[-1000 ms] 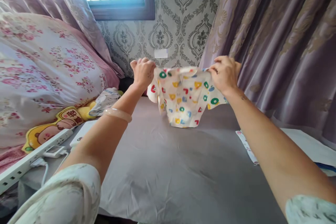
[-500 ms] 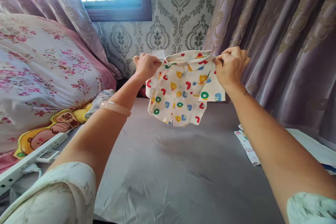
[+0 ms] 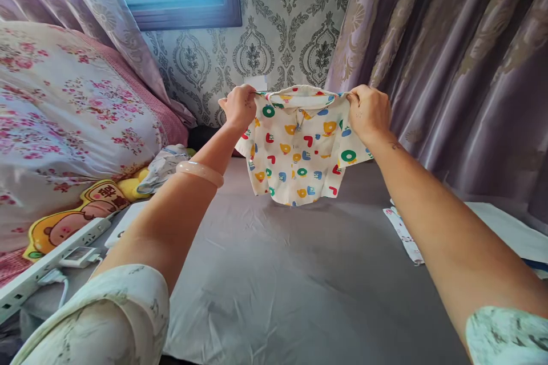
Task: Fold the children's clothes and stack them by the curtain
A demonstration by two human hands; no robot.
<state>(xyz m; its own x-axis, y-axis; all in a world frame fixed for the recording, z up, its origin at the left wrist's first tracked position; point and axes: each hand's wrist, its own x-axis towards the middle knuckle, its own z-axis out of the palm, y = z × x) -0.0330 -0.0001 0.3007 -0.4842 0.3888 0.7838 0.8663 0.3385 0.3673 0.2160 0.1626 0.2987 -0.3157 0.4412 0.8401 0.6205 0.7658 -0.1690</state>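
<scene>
A purple curtain (image 3: 462, 68) is seen to the right of the right grip (image 3: 368, 113), a floral quilt (image 3: 64, 114) is piled left of the left grip (image 3: 240, 107), and a grey cloth-covered surface (image 3: 291, 274) is spread below both. A small patterned shirt (image 3: 299, 154) is held up between the grips, clear of the surface, each grip being clenched on one shoulder of it. A pale bangle (image 3: 200, 171) is worn just behind the left grip.
</scene>
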